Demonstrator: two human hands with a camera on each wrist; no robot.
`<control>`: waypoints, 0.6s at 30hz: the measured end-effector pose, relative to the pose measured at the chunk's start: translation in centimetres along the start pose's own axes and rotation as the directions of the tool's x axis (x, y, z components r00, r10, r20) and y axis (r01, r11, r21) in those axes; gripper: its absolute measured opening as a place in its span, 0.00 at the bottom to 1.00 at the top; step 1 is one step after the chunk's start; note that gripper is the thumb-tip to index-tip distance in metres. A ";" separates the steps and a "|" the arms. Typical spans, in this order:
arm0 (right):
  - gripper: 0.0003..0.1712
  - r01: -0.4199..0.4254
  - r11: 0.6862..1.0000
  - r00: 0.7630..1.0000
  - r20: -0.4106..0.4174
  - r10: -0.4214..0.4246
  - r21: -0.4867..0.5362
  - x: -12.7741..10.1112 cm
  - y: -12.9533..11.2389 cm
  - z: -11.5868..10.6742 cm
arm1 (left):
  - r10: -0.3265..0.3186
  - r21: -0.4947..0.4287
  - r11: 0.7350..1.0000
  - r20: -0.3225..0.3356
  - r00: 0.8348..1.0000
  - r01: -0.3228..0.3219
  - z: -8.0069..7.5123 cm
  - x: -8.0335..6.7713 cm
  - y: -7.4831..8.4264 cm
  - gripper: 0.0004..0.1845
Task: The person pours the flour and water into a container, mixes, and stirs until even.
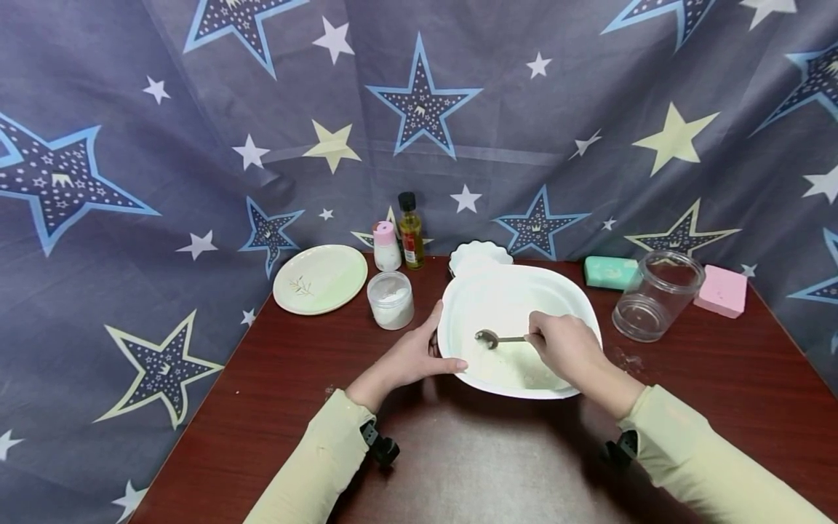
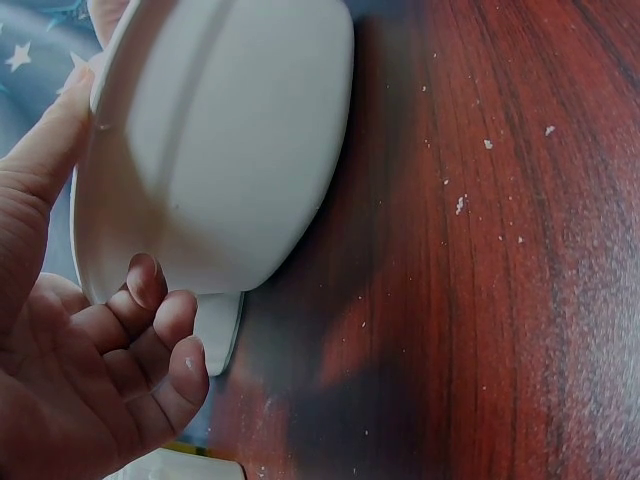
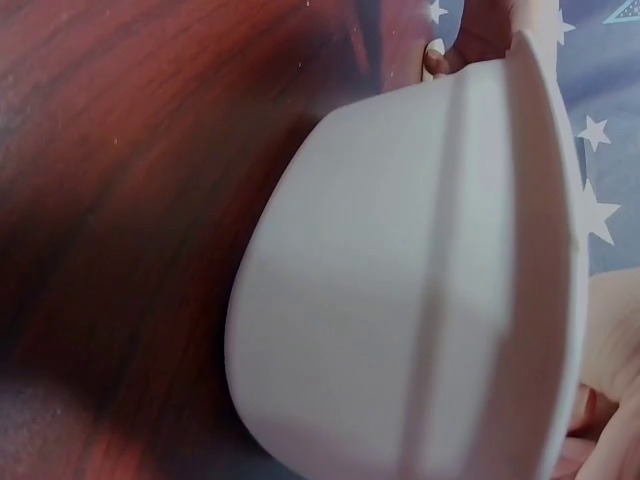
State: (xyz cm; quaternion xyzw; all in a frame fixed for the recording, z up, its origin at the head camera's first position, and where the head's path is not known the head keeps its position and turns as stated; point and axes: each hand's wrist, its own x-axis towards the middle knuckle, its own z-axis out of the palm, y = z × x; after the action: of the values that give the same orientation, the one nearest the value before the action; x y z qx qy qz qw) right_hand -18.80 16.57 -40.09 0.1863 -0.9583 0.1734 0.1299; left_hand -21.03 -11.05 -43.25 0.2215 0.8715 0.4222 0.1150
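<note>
The right hand [image 1: 568, 348] covers most of the spoon [image 1: 497, 338] handle, so only the spoon's head and a short stretch of stem show inside the white bowl [image 1: 517, 291]; the fingers curl around the handle. In the right wrist view the spoon is hidden behind the bowl's outer wall, and that hand is cut off at the corner. The left hand [image 1: 412, 356] grips the bowl's left rim, thumb over the edge. Only the left wrist view shows its fingers [image 2: 150, 320] curled under the rim. The bowl sits mid-table [image 1: 458, 451], its pale contents hard to make out.
</note>
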 end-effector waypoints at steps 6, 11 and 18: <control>0.16 -0.051 0.997 0.999 -0.008 0.051 -0.049 0.4 1.1 0.0 | -0.003 -0.004 1.000 -0.004 1.000 0.003 0.0 0.1 -0.1 0.62; 0.15 -0.073 0.994 0.997 -0.025 0.071 -0.083 0.7 2.1 -0.2 | -0.007 -0.006 1.000 -0.008 1.000 0.007 0.0 0.1 -0.1 0.62; 0.14 -0.096 0.989 0.995 -0.032 0.093 -0.116 0.8 2.8 -0.8 | -0.011 -0.024 1.000 -0.001 1.000 0.011 0.0 0.0 0.0 0.62</control>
State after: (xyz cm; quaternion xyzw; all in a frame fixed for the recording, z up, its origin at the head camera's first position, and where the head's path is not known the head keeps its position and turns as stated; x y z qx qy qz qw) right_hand -20.52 19.09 -39.92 0.1305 -0.9727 0.1254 0.1452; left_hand -21.04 -11.05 -43.22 0.2150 0.8676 0.4321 0.1193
